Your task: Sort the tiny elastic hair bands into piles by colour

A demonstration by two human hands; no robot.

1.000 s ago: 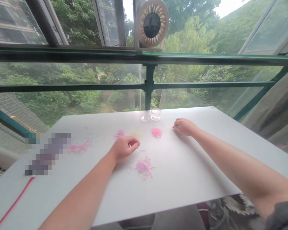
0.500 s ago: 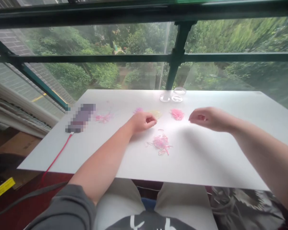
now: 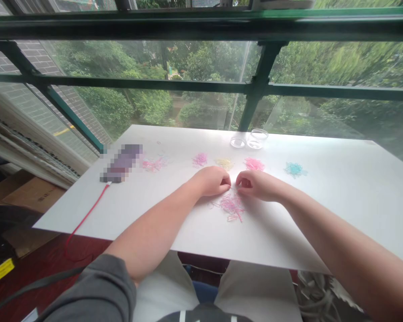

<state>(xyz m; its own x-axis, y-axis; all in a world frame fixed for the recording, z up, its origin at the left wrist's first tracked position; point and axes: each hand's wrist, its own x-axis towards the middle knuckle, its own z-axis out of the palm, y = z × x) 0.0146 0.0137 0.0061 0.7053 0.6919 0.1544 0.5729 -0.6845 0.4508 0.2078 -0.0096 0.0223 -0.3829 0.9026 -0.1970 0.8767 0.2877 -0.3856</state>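
Observation:
A loose pile of mixed pink and pale clips (image 3: pixel 231 205) lies near the middle of the white table. My left hand (image 3: pixel 216 181) is at the pile's far edge, fingers closed in a pinch; anything between them is too small to make out. Close beside it, my right hand (image 3: pixel 255 184) is also pinched, its contents hidden. Beyond the hands lie a purple pile (image 3: pixel 199 159), a yellow pile (image 3: pixel 224 163) and a bright pink pile (image 3: pixel 254 164). A turquoise pile (image 3: pixel 295 168) sits farther right.
A round clear container (image 3: pixel 257 138) and a clear lid (image 3: pixel 237 142) stand at the table's back edge. To the left are another pinkish pile (image 3: pixel 153 164) and a blurred-out dark device (image 3: pixel 122 163) with a red cable (image 3: pixel 87 214). A window rises behind the table (image 3: pixel 342 179).
My right hand has moved left from beside the bright pink pile to near my left hand, uncovering the turquoise pile. My left hand has shifted slightly toward the central pile. The view has shifted slightly.

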